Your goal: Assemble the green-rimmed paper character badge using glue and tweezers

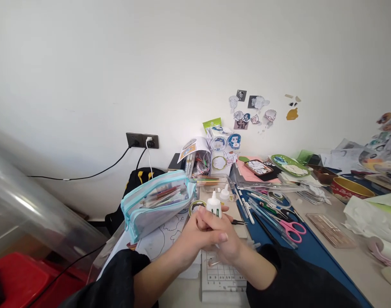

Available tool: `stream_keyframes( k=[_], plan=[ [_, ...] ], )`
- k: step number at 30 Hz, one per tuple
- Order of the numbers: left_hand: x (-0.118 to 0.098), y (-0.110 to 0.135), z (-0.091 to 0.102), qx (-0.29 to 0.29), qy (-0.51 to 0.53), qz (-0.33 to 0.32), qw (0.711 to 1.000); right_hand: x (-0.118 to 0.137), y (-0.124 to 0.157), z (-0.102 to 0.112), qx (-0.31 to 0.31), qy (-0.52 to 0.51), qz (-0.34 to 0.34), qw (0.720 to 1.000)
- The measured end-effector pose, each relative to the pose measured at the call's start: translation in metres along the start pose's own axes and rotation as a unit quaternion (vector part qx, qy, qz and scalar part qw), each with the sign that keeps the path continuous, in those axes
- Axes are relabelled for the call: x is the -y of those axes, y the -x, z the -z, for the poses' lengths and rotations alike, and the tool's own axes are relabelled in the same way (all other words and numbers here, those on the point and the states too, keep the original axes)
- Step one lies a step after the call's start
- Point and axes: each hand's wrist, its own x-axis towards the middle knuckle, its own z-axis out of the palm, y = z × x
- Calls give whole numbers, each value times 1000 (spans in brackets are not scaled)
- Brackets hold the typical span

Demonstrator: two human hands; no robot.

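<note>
My left hand (194, 233) and my right hand (226, 235) are clasped together above the desk, fingers wrapped around each other. No object shows between the palms. Just beyond them stands a white glue bottle (214, 203) with a pointed nozzle, its lower part hidden by my hands. Whether they touch it I cannot tell. A second white nozzle bottle (225, 193) is behind it. Below my hands lies a white sheet with a printed grid (223, 276). A dark-tipped tool (238, 222) pokes out to their right.
A clear pencil case with blue trim (160, 201) lies left, over line-drawn paper (160, 235). Pink scissors (291, 229), pens (247, 211) and a clear flat case (330, 230) are right. Sticker-covered box (223, 149) stands against the wall. A gold-rimmed red tub (351, 190) sits far right.
</note>
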Motion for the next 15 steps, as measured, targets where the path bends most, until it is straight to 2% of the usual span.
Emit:
stream_keyframes(
  k=[4,9,15],
  plan=[
    [1,7,-12,-28,52,51,997,-12,6,4,-43,-2,-1,999],
    [1,8,-26,-74,78,63,992,-22,13,13,-51,18,-7,998],
    [8,10,-32,-115,94,92,985,-35,14,23,-81,40,-5,996]
  ],
)
